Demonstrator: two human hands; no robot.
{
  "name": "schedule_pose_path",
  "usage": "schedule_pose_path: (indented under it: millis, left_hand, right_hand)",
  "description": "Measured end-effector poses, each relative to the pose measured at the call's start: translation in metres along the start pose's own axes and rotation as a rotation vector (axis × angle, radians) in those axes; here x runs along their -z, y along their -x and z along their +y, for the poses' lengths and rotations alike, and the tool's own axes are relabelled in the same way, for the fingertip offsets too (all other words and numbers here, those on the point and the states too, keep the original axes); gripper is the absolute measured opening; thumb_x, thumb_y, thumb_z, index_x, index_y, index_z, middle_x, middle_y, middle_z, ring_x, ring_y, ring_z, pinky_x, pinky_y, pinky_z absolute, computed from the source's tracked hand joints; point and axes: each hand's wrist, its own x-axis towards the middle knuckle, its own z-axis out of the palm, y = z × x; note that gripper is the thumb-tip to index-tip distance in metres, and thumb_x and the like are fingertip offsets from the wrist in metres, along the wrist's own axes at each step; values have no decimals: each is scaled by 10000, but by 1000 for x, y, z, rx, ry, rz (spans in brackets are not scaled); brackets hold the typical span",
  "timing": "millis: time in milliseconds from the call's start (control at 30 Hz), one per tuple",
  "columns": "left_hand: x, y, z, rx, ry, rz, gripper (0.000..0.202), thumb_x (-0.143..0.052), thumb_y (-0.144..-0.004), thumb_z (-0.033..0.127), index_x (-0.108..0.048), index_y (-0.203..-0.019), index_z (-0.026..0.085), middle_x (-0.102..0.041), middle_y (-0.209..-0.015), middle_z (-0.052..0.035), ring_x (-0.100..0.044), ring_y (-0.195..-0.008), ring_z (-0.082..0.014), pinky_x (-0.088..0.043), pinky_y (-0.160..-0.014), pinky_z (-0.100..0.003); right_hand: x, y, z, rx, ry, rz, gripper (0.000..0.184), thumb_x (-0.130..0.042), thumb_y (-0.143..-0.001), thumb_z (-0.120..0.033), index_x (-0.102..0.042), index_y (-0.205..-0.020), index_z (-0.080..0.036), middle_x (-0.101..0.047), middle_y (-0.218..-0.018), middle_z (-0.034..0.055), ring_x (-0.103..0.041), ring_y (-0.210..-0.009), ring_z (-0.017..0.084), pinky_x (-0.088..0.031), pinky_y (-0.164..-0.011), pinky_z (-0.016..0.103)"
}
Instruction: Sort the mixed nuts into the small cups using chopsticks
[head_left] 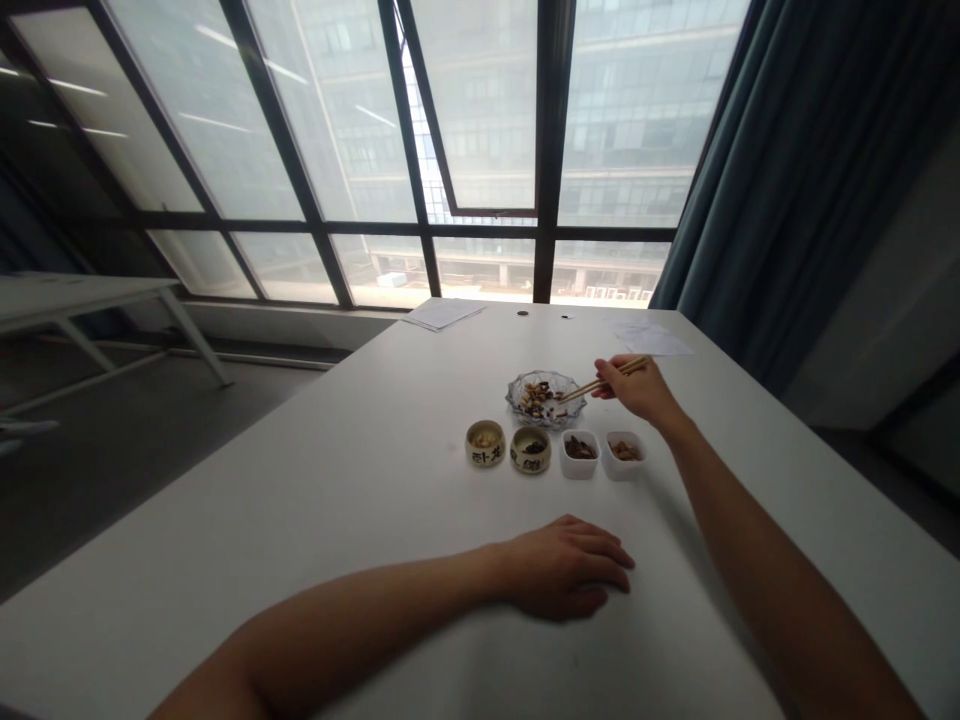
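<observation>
My right hand (634, 385) is closed around a pair of wooden chopsticks (596, 385), whose tips reach into a clear glass bowl (514, 405). Small brown and pale pieces (536, 398) lie in that bowl, mostly on its left side. In front of it stand two round cream cups with dark characters, a left cup (485, 457) and a right cup (531, 464), and two white square containers, one (580, 469) beside the other (624, 468). All four hold small dark or brownish pieces. My left hand (566, 570) lies flat on the table, fingers spread, holding nothing.
The white table (360, 480) runs toward the windows. Papers (444, 313) lie at its far left corner and more sheets (651, 336) at the far right. Two small dark items lie near the far edge. A blue curtain (739, 200) hangs at right; another table (82, 290) stands left.
</observation>
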Motion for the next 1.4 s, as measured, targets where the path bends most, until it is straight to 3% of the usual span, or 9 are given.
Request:
schedule_pose_path:
  millis: [167, 333, 600, 1067, 1400]
  left_hand:
    - [-2, 0, -2, -14, -17, 9, 339, -526, -952, 310, -662, -1255, 242, -667, -1445, -57, -561, -1405, -229, -378, -1218, -393]
    - [-2, 0, -1, -10, -24, 11, 338, -523, -955, 321, -661, -1255, 249, -667, -1444, -55, -558, -1410, -227, -373, -1223, -390]
    - [-3, 1, -3, -24, -23, 9, 332, -533, -951, 315, -661, -1247, 239, -668, -1444, -68, -554, -1417, -232, -374, -1227, -396]
    - [-1, 1, -2, -39, -18, 16, 342, -526, -955, 319, -657, -1258, 230, -673, -1434, -68, -559, -1408, -224, -368, -1222, -389]
    - [-2, 2, -4, -52, -22, 15, 355, -518, -962, 331, -655, -1270, 220, -669, -1440, -70, -543, -1425, -220, -352, -1236, -374]
  right_hand:
    - [-9, 0, 12, 25, 37, -108, 441, -825, -805, -561, -705, -687, -153, -740, -613, 93, -768, -572, 243, -622, -507, 260]
    - [-13, -1, 15, 18, 57, -150, 390, -816, -825, -493, -699, -664, -158, -729, -599, 76, -766, -571, 231, -609, -505, 241]
    - [-17, -4, 20, -37, 44, -98, 389, -807, -850, -483, -728, -700, -133, -765, -666, 133, -776, -590, 254, -629, -516, 274]
    - [-16, -5, 23, 17, 40, -141, 420, -788, -823, -547, -706, -663, -167, -731, -600, 79, -769, -585, 255, -606, -507, 270]
    - [-22, -10, 26, -26, 13, -28, 421, -807, -840, -510, -730, -654, -140, -754, -620, 124, -775, -568, 270, -625, -485, 273]
